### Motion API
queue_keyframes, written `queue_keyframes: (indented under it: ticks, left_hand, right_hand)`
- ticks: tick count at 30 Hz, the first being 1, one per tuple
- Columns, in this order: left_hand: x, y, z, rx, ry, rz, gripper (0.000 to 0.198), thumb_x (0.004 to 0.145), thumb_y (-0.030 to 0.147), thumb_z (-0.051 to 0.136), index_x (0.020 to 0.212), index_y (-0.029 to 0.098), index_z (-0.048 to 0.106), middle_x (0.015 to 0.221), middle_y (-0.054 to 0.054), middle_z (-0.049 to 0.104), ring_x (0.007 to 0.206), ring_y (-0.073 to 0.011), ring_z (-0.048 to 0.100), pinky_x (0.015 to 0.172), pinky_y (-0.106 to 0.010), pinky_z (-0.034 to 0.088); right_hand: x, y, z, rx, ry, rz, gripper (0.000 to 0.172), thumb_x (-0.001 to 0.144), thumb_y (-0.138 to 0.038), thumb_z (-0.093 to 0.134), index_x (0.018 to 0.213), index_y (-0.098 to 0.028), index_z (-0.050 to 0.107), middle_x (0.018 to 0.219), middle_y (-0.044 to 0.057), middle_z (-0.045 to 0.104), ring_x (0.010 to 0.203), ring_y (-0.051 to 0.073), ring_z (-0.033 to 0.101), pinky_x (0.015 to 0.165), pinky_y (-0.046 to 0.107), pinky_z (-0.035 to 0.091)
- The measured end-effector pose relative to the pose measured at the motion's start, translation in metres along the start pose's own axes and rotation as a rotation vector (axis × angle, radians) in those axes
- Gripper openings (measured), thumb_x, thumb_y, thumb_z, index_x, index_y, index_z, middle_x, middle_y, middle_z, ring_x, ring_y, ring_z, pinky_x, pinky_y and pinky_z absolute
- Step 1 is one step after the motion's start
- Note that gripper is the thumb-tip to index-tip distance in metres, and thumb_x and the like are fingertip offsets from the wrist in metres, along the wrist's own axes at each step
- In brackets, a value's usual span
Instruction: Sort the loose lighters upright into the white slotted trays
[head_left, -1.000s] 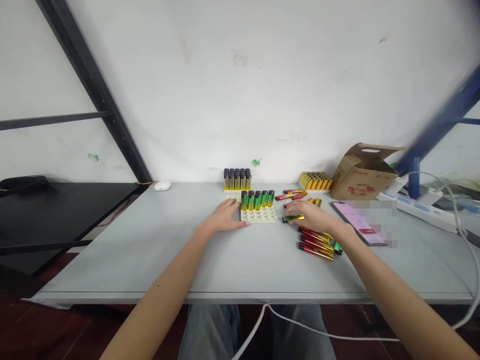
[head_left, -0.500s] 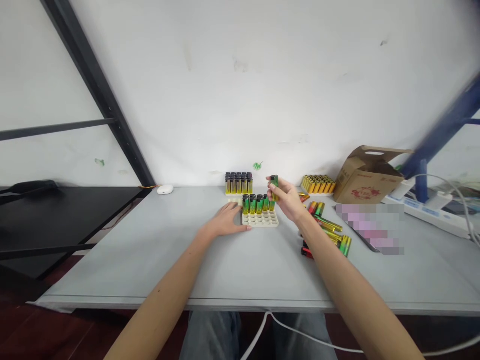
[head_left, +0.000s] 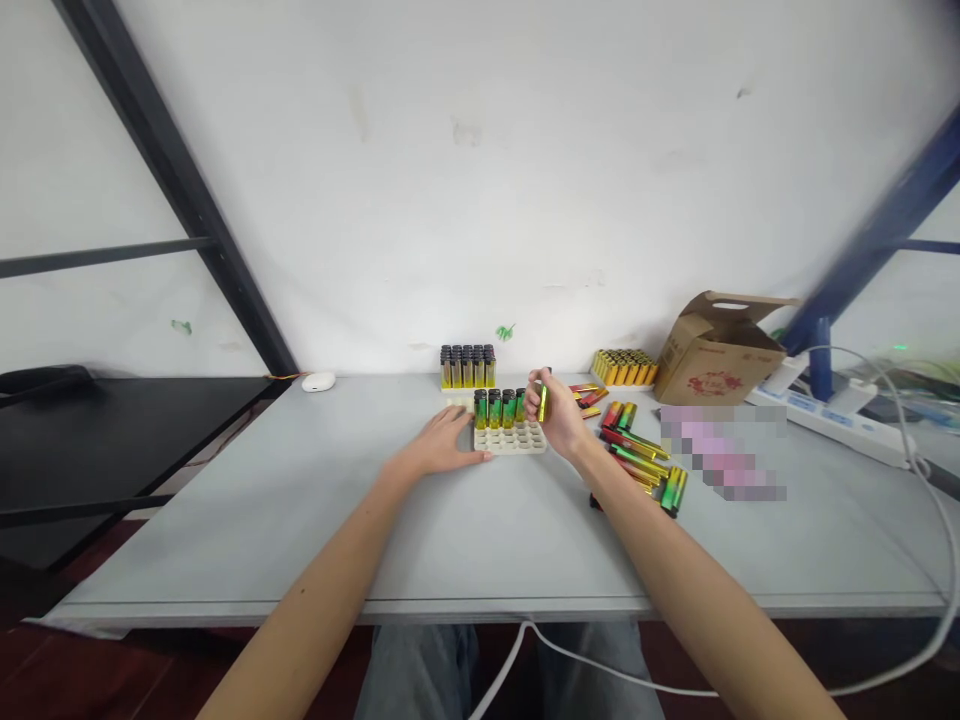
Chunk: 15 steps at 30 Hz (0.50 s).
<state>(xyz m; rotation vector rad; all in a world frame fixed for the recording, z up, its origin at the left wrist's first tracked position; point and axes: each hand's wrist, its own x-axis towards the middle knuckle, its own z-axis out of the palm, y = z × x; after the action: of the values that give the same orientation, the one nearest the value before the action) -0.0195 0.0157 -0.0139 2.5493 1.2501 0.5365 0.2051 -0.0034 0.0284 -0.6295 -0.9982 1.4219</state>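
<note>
Left hand [head_left: 442, 440]: spread at the tray's [head_left: 510, 441] left edge, apparently to steady it. Right hand [head_left: 559, 410]: clamped on a lighter [head_left: 543, 403] near the tray's right side, near-upright, apparently to keep its base downward.

The grey table [head_left: 480, 545] carries a cream tray [head_left: 517, 450], loose lighters [head_left: 643, 465] and a cardboard box [head_left: 716, 370] (standing open).

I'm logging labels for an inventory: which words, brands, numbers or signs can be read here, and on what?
No text can be read with certainty.
Cardboard box: red print, too small and blurred.
Power strip: blue markings, too small.
Lighter in the right hand: no legible text.
Flat pink item: pixelated, unreadable.
</note>
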Motion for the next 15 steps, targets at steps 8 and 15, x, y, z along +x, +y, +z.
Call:
queue_keyframes:
  ticks: [8, 15]
  left_hand:
    - [0.0006, 0.0000, 0.0002, 0.009, -0.009, -0.002, 0.068, 0.078, 0.068, 0.061, 0.129, 0.024, 0.053, 0.128, -0.012, 0.054, 0.122, -0.0329, 0.050, 0.104, -0.044, 0.041]
    - [0.0005, 0.0001, 0.0002, 0.009, -0.003, 0.016, 0.069, 0.078, 0.070, 0.059, 0.131, 0.026, 0.052, 0.132, -0.010, 0.054, 0.123, -0.0321, 0.050, 0.104, -0.043, 0.041]
  right_hand:
    - [-0.0050, -0.0011, 0.0027, 0.094, -0.090, 0.126, 0.036, 0.083, -0.057, 0.064, 0.102, -0.028, 0.055, 0.065, -0.007, 0.043, 0.056, 0.011, 0.044, 0.052, 0.023, 0.042]
    - [-0.0074, -0.0082, 0.0080, 0.212, -0.114, 0.203, 0.032, 0.088, -0.055, 0.056, 0.096, -0.025, 0.057, 0.060, -0.007, 0.036, 0.048, 0.009, 0.034, 0.044, 0.019, 0.032]
